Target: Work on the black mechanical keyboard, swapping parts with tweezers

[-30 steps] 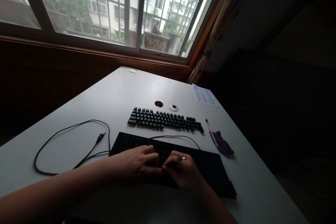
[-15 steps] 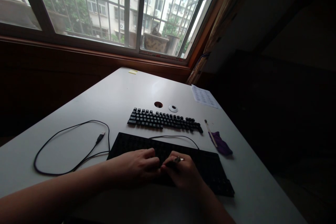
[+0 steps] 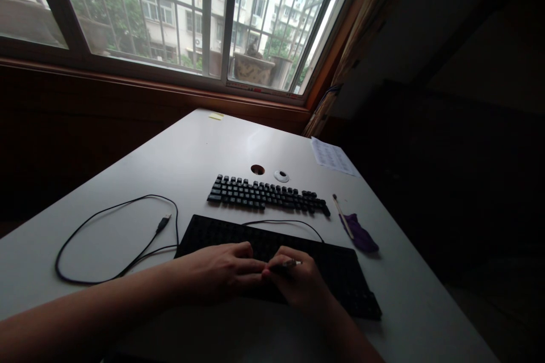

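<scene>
A black keyboard base (image 3: pixel 340 272) lies near the front of the desk, its surface dark and hard to make out. Over its middle, my right hand (image 3: pixel 298 275) is closed around a slim dark tool with a shiny metal end (image 3: pixel 292 264); the tool's lower end is hidden by the fingers. My left hand (image 3: pixel 232 269) lies across the base from the left, fingers pointing right and pressed together. Its fingertips meet those of my right hand. Anything pinched there is too small or hidden. Just beyond are rows of loose black keycaps (image 3: pixel 255 194).
A black USB cable (image 3: pixel 102 209) loops at the left, its plug (image 3: pixel 162 223) on the desk. To the right lie a thin brush (image 3: pixel 343 216) and a purple cloth (image 3: pixel 360 235). A printed sheet (image 3: pixel 332 157), a round grommet cover (image 3: pixel 281 176) and a desk hole (image 3: pixel 258 169) are farther back.
The fingers of my left hand have straightened a little toward my right hand. The tool in my right hand has tilted slightly to the right. The keyboard base and keycaps stay put.
</scene>
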### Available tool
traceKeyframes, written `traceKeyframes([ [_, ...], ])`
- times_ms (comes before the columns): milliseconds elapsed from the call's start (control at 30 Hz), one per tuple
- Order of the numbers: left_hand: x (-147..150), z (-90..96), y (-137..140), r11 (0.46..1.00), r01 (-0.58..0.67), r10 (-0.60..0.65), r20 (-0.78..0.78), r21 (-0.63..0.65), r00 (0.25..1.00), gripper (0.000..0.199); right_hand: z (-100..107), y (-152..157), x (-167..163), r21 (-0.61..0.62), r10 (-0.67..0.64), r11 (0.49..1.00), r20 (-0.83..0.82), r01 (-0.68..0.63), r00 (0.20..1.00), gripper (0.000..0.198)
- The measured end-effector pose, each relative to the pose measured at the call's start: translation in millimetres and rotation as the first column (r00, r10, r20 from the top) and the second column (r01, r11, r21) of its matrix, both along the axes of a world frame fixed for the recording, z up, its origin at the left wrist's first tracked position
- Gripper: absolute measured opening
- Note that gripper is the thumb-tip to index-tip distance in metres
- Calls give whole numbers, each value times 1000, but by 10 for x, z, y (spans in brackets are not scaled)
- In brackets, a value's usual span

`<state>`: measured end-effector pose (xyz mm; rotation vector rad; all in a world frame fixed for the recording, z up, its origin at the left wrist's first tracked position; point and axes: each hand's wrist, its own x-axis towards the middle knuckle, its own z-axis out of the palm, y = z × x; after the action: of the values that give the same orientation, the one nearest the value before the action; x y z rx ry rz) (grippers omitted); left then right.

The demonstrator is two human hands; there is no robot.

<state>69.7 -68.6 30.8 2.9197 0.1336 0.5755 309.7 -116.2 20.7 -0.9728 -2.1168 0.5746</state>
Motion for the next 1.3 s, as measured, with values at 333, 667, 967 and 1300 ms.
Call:
traceKeyframes([
  [333, 16, 19, 7, 999, -8, 7, -19, -50, 1000, 46, 26, 26, 18, -29, -61, 998, -71, 59, 996, 7],
  [667, 82, -89, 113, 993, -94, 103, 128, -76, 986, 18, 59, 130, -48, -141, -159, 981, -167, 136, 973, 7],
  [967, 75, -143, 121, 942, -139, 214, 229, -305, 950, 14, 68, 95, -156, -389, -309, 904, -317, 174, 896, 16],
  [1300, 53, -105, 156, 625, -100, 322, 139, -774, 936, 27, -28, 107, -188, -476, -386, 853, -304, 213, 871, 25],
])
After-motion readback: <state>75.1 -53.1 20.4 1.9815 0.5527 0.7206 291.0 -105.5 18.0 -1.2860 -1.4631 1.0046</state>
